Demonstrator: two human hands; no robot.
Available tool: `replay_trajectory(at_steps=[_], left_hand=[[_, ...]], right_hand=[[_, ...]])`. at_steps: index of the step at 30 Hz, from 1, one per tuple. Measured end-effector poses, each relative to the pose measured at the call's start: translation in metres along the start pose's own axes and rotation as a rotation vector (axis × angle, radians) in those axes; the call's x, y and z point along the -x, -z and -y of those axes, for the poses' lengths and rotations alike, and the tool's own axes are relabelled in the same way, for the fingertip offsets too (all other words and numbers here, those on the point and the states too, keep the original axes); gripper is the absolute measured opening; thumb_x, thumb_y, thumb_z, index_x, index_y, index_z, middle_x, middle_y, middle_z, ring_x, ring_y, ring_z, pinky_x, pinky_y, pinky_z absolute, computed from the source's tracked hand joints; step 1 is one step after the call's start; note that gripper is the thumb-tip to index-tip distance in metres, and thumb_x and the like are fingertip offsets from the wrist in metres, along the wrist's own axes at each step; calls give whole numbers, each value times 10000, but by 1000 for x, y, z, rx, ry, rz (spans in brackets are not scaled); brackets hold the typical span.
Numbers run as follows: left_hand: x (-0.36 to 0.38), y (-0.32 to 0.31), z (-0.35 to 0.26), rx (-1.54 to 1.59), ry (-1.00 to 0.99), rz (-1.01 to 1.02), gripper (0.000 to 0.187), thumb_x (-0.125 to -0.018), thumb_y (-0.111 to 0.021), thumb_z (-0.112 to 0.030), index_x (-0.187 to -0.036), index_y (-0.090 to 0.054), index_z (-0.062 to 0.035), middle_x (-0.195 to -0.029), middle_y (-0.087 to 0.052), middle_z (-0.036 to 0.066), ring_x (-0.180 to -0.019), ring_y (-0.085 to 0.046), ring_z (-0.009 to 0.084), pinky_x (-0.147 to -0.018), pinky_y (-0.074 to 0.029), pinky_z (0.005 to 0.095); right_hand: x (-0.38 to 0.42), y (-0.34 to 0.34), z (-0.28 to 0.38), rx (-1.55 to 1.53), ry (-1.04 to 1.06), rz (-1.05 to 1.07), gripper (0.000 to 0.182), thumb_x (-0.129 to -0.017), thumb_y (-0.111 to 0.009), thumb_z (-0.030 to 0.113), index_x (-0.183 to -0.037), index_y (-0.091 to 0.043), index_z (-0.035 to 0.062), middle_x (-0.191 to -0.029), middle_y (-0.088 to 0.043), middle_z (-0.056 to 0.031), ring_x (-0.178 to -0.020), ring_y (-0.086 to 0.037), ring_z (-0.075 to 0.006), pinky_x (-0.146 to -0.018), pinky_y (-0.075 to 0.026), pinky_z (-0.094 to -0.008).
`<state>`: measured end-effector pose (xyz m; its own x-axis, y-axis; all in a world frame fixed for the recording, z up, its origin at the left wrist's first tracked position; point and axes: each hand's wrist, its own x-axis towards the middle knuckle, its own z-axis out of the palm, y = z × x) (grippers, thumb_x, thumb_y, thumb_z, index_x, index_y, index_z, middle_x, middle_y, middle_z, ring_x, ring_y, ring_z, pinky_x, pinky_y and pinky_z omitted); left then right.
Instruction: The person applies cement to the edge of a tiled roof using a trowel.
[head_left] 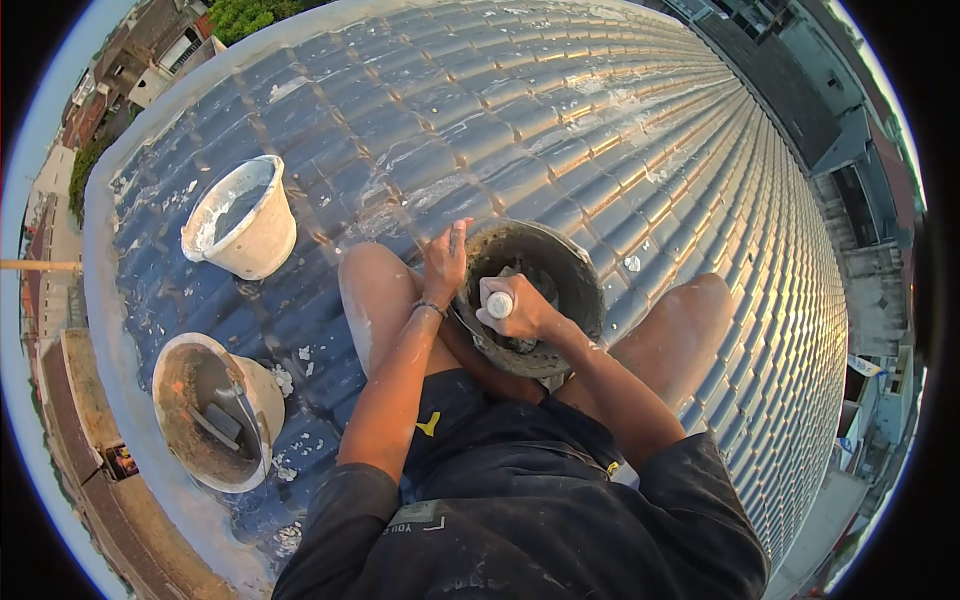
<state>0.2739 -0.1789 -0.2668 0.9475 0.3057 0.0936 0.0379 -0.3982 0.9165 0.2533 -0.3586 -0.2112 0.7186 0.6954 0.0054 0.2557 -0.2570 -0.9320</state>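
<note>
Between my legs sits a dark, mortar-crusted bucket (590, 290), with a dark wet mix low inside it. My left hand (445, 262) holds its left rim, the fingers lying along the edge. Over the bucket's opening, my right hand (520, 308) is wrapped round a tool handle (499, 304) with a round, pale end that faces up. The tool's lower end is hidden by the hand and the bucket.
Glazed roof tiles (420, 130) slope all around me, with dried white splashes. On my left stand a white bucket (262, 235) and a second bucket (268, 395) with a flat tool (215, 425) inside. The roof's pale edge (105, 260) runs along the far left.
</note>
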Motion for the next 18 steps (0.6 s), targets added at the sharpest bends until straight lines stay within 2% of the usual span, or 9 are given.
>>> replay_trajectory(at_steps=[2, 4, 6, 7, 8, 12, 13, 16, 18], left_hand=[[3, 6, -3, -21, 31, 10, 479, -1070, -437, -426, -1167, -725, -55, -858, -716, 169, -780, -669, 238, -776, -514, 364], [2, 3, -4, -26, 59, 13, 473, -1070, -440, -421, -1162, -726, -56, -846, -713, 170, -768, -664, 239, -765, -511, 367], [4, 2, -2, -28, 14, -32, 466, -1069, -447, -419, -1165, -725, -56, -763, -672, 162, -735, -649, 215, -724, -500, 360], [6, 2, -1, -26, 20, -37, 466, -1069, -447, -419, -1165, -725, -56, -763, -672, 162, -735, -649, 215, -724, -500, 360], [8, 1, -1, -22, 11, -53, 463, -1071, -448, -414, -1163, -726, -57, -698, -608, 135, -685, -605, 189, -680, -476, 356], [13, 10, -2, -19, 44, -45, 455, -1075, -447, -401, -1157, -730, -55, -595, -440, 70, -593, -480, 136, -593, -409, 350], [15, 13, -4, -22, 60, -33, 453, -1075, -447, -397, -1155, -731, -54, -582, -406, 57, -579, -453, 127, -579, -394, 350], [20, 16, -7, -2, 69, -53, 445, -1077, -445, -380, -1152, -733, -49, -585, -338, 33, -563, -374, 116, -560, -348, 357], [18, 17, -8, -40, 52, -61, 448, -1077, -446, -380, -1153, -733, -44, -582, -369, 49, -575, -415, 124, -593, -393, 346]], right_hand=[[18, -15, 5, 27, 19, 59, 203, -743, -724, 110, -716, -533, 46, -700, -578, -138, -658, -576, -338, -634, -470, -398], [35, -14, 12, 44, 61, 46, 198, -746, -726, 109, -719, -540, 48, -689, -578, -125, -651, -583, -327, -627, -472, -395], [53, -7, 17, 36, -13, 6, 191, -738, -718, 136, -741, -547, 52, -711, -596, -155, -682, -604, -377, -646, -489, -427], [60, -2, 20, 18, -29, -14, 178, -790, -717, 106, -749, -552, 55, -697, -583, -115, -643, -601, -318, -636, -483, -405], [63, 2, 21, 22, -27, -6, 178, -790, -717, 106, -749, -552, 55, -697, -583, -115, -643, -601, -318, -636, -483, -405], [56, 17, 31, -292, -262, -775, 221, -927, -668, 68, -742, -549, 54, -698, -547, 2, -636, -503, -86, -607, -442, -269], [46, 16, 35, -430, -212, -982, 214, -927, -669, 66, -750, -549, 63, -702, -549, 8, -628, -488, -61, -600, -430, -235], [24, 11, 41, -354, -239, -1185, 211, -952, -680, 101, -789, -551, 70, -706, -542, 14, -630, -474, -53, -600, -416, -226], [8, -3, 26, -325, -118, -1232, 211, -956, -692, 117, -805, -552, 72, -729, -534, 29, -654, -470, -49, -612, -408, -220]])
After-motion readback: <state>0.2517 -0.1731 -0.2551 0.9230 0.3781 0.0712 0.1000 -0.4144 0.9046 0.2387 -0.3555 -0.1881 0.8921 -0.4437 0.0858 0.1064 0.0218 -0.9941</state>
